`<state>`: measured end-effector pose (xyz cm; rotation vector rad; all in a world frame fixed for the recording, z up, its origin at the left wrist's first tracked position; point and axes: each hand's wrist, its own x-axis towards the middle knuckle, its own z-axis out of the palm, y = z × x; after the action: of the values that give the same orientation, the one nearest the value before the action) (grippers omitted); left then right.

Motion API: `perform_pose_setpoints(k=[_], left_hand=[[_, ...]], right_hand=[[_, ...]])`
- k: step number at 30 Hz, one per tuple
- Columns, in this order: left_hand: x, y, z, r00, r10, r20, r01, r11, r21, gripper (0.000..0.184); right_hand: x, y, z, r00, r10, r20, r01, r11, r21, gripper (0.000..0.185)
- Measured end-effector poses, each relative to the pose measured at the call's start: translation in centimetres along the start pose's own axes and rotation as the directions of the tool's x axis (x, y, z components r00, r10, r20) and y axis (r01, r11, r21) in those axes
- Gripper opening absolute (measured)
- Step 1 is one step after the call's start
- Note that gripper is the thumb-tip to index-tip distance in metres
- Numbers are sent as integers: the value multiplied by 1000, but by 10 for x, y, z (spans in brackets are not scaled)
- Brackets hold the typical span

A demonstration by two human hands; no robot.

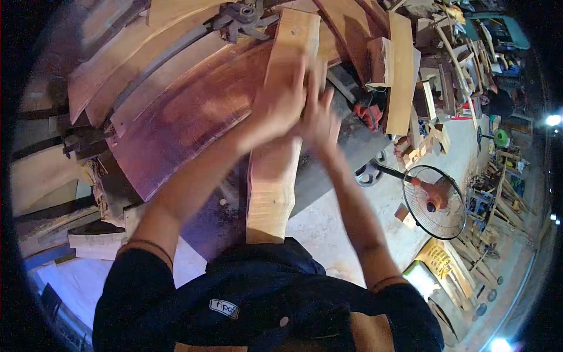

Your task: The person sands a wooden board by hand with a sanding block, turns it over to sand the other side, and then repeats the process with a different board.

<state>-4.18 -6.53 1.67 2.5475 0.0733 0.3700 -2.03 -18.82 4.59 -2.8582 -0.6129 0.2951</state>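
A long pale wooden board (272, 188) runs from my waist away across a dark work surface (226, 199). My left hand (278, 108) is over the middle of the board, blurred by motion, its fingers stretched forward. Close beside it on the right is my right hand (319, 120), also blurred, with fingers extended and apart near the board's right edge. Whether either palm touches the wood cannot be made out. A wide reddish-brown slab (193, 111) lies to the left, partly behind my left forearm.
Curved planks and a dark metal clamp (240, 20) are at the upper left. A standing fan (434, 202) is on the floor at right. Wood offcuts (419, 146) and a red object (369, 115) lie beyond the right hand. More planks (448, 264) are at lower right.
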Motion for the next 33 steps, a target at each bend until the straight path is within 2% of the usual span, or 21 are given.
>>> perform_pose_setpoints(k=[2, 3, 5, 8, 9, 11, 13, 14, 15, 16, 17, 18, 19, 21, 23, 25, 28, 29, 31, 32, 33], left_hand=[[83, -31, 27, 999, 34, -39, -36, 999, -41, 74], [115, -41, 34, 999, 47, -23, -48, 995, -83, 74], [153, -28, -15, 931, -134, 339, 83, 983, 161, 69], [145, -21, -14, 949, -216, 231, 216, 976, 29, 64], [127, -24, -6, 948, -216, 235, 212, 976, 40, 64], [61, -38, 18, 991, 20, 134, -17, 999, -29, 68], [-32, 10, -38, 914, -185, 361, 233, 968, -94, 69], [-85, 7, -33, 938, -135, 320, 177, 979, -106, 70], [-128, 25, -51, 910, -183, 372, 232, 969, -89, 75], [-186, 21, -41, 932, -95, 349, 123, 991, -58, 78], [-230, 31, -45, 986, 100, 134, -96, 995, -41, 82], [-261, 49, -52, 951, -139, 276, 163, 984, -66, 82], [-281, 60, -55, 838, -357, 413, 414, 908, -55, 83], [-289, 63, -60, 867, -328, 376, 375, 925, -58, 83], [-275, 54, -54, 890, -303, 342, 339, 939, -52, 83], [-225, 41, -53, 822, -326, 467, 341, 938, 56, 83], [-134, 3, -43, 962, -142, 235, 166, 982, -89, 79], [-90, 0, -43, 927, -223, 303, 216, 975, 57, 78], [-20, -24, -30, 948, -174, 266, 208, 973, -105, 76], [17, -44, -16, 986, -48, 162, 65, 993, -101, 75], [49, -62, -4, 995, 84, 54, -79, 994, -79, 75]], right_hand=[[72, 5, -20, 999, -19, -31, 19, 1000, -3, 111], [100, 13, -22, 980, -140, -138, 141, 990, -7, 99], [146, 18, -21, 981, -99, -169, 99, 995, -7, 99], [129, 10, -24, 993, -44, -107, 42, 999, -18, 106], [113, 5, -17, 995, -14, -101, 13, 1000, -11, 108], [49, -10, -16, 999, -9, -31, 8, 1000, -23, 114], [-34, -17, 6, 998, -64, -29, 64, 998, 3, 98], [-79, -20, 20, 995, -94, -40, 92, 994, -54, 90], [-123, -24, 27, 995, -87, 51, 87, 996, -8, 87], [-164, -26, 28, 977, -164, 135, 158, 986, 58, 81], [-201, -28, 37, 970, -227, 85, 223, 973, 53, 79], [-231, -31, 44, 962, -246, 119, 234, 966, 106, 80], [-247, -32, 47, 951, -270, 153, 246, 956, 157, 80], [-250, -36, 42, 945, -296, 137, 276, 949, 150, 81], [-231, -36, 41, 938, -324, 125, 305, 941, 150, 82], [-191, -37, 34, 953, -278, 124, 273, 960, 57, 82], [-99, -34, 15, 970, -233, 71, 233, 973, 6, 91], [-65, -27, 21, 979, -204, 21, 205, 975, -87, 85], [-2, -29, 2, 982, -168, -86, 167, 986, -19, 86], [27, -31, -10, 993, -115, -41, 117, 992, 39, 100], [54, -27, -10, 993, -96, -75, 99, 994, 40, 100]])
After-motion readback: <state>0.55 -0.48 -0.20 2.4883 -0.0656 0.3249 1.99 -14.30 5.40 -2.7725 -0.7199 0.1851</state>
